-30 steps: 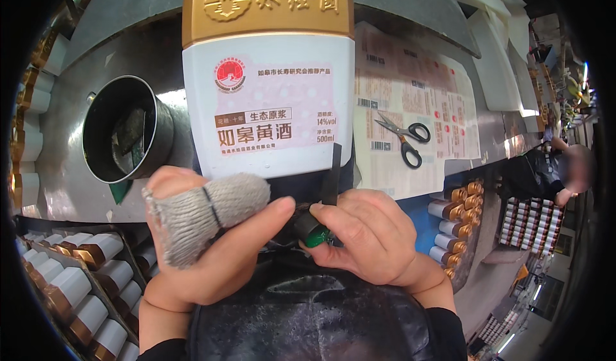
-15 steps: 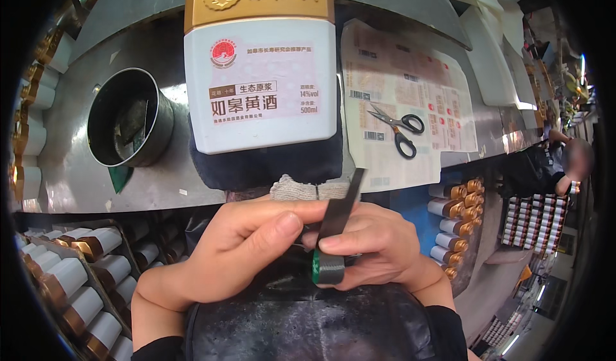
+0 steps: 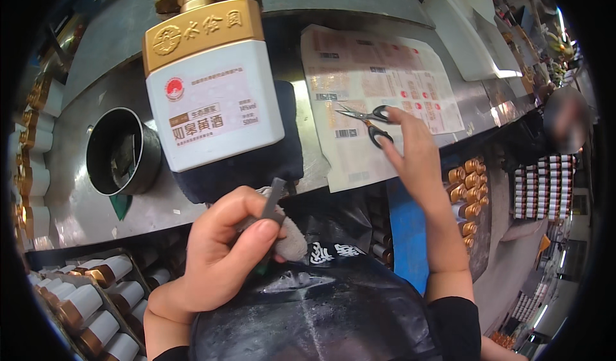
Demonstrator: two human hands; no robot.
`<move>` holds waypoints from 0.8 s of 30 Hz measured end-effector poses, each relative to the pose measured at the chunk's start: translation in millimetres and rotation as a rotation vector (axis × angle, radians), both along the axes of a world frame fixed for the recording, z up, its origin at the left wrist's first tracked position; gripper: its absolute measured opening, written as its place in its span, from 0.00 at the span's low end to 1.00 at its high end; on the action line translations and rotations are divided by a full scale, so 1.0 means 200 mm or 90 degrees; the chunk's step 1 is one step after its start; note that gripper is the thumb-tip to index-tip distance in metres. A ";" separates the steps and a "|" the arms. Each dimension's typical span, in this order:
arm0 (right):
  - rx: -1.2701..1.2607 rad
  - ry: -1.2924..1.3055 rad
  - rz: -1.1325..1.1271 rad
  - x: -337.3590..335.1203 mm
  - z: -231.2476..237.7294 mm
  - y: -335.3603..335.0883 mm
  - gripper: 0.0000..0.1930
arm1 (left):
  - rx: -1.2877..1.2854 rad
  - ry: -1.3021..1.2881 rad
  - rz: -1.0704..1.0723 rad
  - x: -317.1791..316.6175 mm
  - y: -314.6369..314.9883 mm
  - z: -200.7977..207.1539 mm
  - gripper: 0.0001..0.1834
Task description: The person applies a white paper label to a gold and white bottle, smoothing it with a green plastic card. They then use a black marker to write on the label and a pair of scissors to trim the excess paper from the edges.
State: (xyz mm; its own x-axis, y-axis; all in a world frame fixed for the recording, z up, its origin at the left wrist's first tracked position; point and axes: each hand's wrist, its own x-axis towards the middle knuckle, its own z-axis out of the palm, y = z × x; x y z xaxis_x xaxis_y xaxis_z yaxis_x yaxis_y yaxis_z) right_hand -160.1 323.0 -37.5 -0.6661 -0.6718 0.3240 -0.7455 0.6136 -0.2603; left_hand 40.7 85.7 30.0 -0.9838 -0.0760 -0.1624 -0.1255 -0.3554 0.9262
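My left hand is closed at the front of my dark apron, thumb and forefinger pinching a narrow dark strip that stands up from them. A grey knitted piece, perhaps a glove, shows beside its fingers. Over at the right, my right hand reaches across a printed sheet to the black-handled scissors, thumb and fingers on their two handle loops. The blades lie on the sheet, slightly apart, pointing left. Ahead, a white bottle with a gold shoulder leans back on a dark pad.
The label sheet covers the right part of the metal table. A round dark metal pot stands at left. White sheets lie at far right. Racks of bottles stand on both sides below, and a person is at right.
My right hand has left the strip and moved up and right onto the scissors. The left hand keeps the strip. The view has shifted and tilted, so the bottle appears farther left.
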 end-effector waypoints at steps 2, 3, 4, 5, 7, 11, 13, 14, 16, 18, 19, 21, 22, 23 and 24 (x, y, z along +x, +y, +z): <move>0.086 0.032 -0.017 -0.09 -0.08 0.06 0.25 | -0.041 -0.017 -0.011 -0.01 0.00 -0.01 0.08; 0.127 0.018 -0.015 -0.12 -0.10 0.07 0.26 | -0.033 -0.036 -0.008 -0.01 0.01 -0.02 0.08; 0.143 0.028 -0.014 -0.14 -0.11 0.07 0.25 | -0.031 -0.018 -0.004 -0.01 0.02 -0.04 0.08; 0.162 0.020 -0.021 -0.15 -0.09 0.06 0.22 | -0.047 -0.023 -0.009 -0.01 0.02 -0.04 0.09; 0.170 -0.013 -0.054 -0.16 -0.08 0.06 0.18 | -0.078 -0.031 -0.022 -0.02 0.02 -0.04 0.11; 0.165 -0.120 -0.079 -0.16 0.01 0.05 0.13 | -0.039 -0.050 -0.030 -0.01 0.02 -0.06 0.10; 0.106 -0.275 -0.086 -0.16 0.11 0.09 0.10 | -0.032 -0.037 -0.024 -0.01 0.01 -0.08 0.11; 0.089 -0.397 -0.078 -0.15 0.15 0.12 0.12 | -0.029 -0.031 -0.021 0.00 0.01 -0.08 0.11; -0.060 -0.660 -0.106 -0.06 0.24 0.15 0.15 | -0.017 -0.051 -0.016 0.01 0.00 -0.08 0.10; -0.229 -0.823 -0.079 0.07 0.26 0.17 0.21 | -0.044 -0.049 -0.018 0.01 0.00 -0.07 0.09; -0.319 -0.856 -0.032 0.16 0.25 0.15 0.27 | -0.078 -0.040 -0.018 0.01 0.00 -0.06 0.09; -0.341 -1.031 0.056 0.28 0.25 0.15 0.21 | -0.141 -0.023 -0.024 0.02 0.00 -0.04 0.08; -0.291 -1.075 0.049 0.33 0.26 0.11 0.22 | -0.174 -0.017 -0.029 0.02 -0.01 -0.03 0.08; -0.275 -1.122 0.055 0.38 0.25 0.06 0.26 | -0.206 -0.010 -0.036 0.03 -0.01 -0.03 0.07; -0.220 -1.066 0.104 0.41 0.22 0.04 0.28 | -0.219 0.012 -0.017 0.03 -0.01 -0.04 0.07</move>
